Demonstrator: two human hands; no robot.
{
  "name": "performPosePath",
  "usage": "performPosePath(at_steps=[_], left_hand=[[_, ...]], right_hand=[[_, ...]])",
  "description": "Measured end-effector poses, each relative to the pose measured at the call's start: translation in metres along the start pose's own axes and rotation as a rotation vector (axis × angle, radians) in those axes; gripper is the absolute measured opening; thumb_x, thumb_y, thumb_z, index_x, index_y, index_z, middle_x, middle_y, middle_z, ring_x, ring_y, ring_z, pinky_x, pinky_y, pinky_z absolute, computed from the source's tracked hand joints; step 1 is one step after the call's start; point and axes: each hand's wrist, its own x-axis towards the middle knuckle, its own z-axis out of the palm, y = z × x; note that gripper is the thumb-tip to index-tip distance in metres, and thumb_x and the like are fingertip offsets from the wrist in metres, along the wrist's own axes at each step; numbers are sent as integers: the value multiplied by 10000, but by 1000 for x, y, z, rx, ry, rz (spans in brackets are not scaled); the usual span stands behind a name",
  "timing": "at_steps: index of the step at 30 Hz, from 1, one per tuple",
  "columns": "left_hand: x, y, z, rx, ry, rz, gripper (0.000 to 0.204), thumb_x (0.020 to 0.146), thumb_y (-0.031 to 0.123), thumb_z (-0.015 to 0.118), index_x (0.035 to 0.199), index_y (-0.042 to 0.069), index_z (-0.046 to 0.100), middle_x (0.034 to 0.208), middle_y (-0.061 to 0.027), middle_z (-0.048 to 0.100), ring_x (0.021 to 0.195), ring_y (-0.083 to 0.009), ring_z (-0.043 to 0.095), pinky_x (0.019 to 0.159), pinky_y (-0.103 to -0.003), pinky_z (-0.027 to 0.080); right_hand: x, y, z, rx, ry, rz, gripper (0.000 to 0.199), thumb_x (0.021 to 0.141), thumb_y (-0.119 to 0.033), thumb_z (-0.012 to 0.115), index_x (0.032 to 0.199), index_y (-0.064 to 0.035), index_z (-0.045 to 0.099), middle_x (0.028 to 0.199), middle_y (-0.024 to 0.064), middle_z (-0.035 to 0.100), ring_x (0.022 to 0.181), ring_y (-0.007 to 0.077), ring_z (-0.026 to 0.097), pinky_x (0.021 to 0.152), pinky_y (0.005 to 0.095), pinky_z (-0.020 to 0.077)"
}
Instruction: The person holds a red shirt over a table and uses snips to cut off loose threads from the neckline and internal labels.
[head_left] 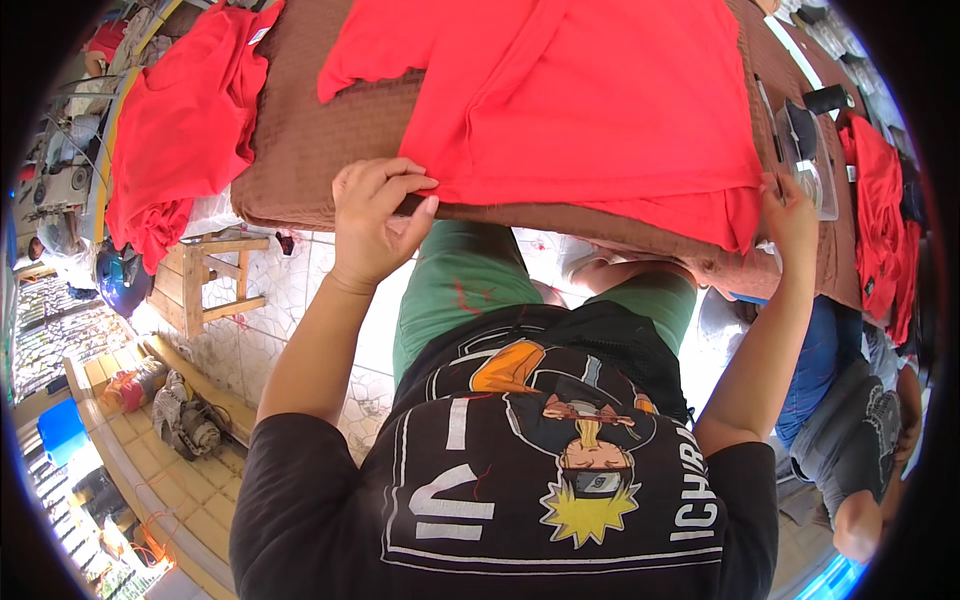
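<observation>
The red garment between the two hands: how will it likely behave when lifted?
The red garment would probably be floppy, since it lies in soft, overlapping folds. It looks like thin cloth, so likely light for its spread. Lifted only by the edge beside the left hand and right hand, it might sag.

Flat red cloth garment [600,110] on brown-cloth-covered tabletop [290,150], from far edge fwd, hem along near edge. Bare L hand [385,215] at garment's near L corner, bare R hand [792,215] at its near R corner. Clear plastic tray [829,195] on tabletop nr R edge; black cylinder [828,98] just behind it. Crumpled red cloth pile [185,130] L of tabletop, alongside L edge; pale wooden stool [192,290] on floor, L of near L corner. Second red cloth pile [875,220] along R edge
</observation>
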Motion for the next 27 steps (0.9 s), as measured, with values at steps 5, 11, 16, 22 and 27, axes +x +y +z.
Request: performPosePath(at_steps=[5,11,16,22,27], left_hand=[[52,17,13,-209,2,-55,128,809,105,691,935,86,701,1004,-79,668,966,-279,603,899,-403,444],[106,5,74,-6,-73,-114,300,813,188,713,1108,153,674,1249,-114,563,1120,-296,536,951,-398,445],[96,-6,76,-63,-201,35,411,799,313,729,1198,250,651,1374,-96,450,1160,-294,502,983,-407,422],[94,-19,73,33,-212,-125,415,767,335,762,1163,245,676,1360,-85,467,1170,-286,500,1005,-423,405],[95,-27,79,-101,-137,-187,262,784,305,757,1003,163,735,1287,-86,538,1150,-282,523,991,-396,418]], right_hand=[[6,-102,-7,151,130,-164,397,854,-332,670,1151,-71,626,1022,171,687,946,290,670,818,364,505],[-13,-187,50,290,-140,-251,304,820,-216,682,1097,-100,632,925,141,686,827,295,672,720,386,525],[-27,-177,84,382,-2,-311,248,800,-156,660,1042,-102,654,903,112,689,790,283,674,686,375,530],[-30,-172,89,391,60,-357,243,788,-125,648,1029,-98,661,910,99,694,796,274,677,683,367,531],[-29,-173,87,409,64,-371,233,788,-128,647,1018,-96,666,898,92,700,800,271,681,679,364,532]])
